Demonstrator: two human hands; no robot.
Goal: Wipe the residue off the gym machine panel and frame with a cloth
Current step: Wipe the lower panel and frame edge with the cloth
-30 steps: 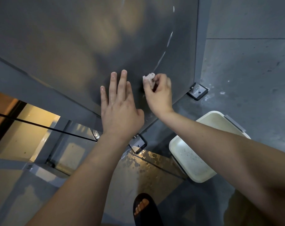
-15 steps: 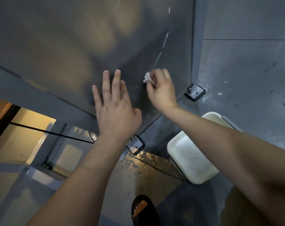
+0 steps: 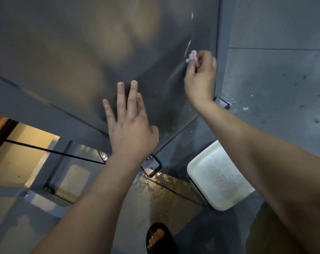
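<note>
Head view. Panel (image 3: 82, 52): one. Cloth (image 3: 192, 56): one wad, pinched by right hand (image 3: 200, 77) against panel's far right. Left hand (image 3: 131, 129): one, flat on panel, fingers straight. Basin (image 3: 199, 154): one, near right. Since earlier: cloth moved farther, rightward.

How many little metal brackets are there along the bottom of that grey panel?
2: the near bracket just below the left hand, and the far bracket partly hidden behind the right hand wrist. More may be hidden.

Right hand (image 3: 201, 79) and cloth (image 3: 192, 56) higher up the panel (image 3: 73, 52)
</note>
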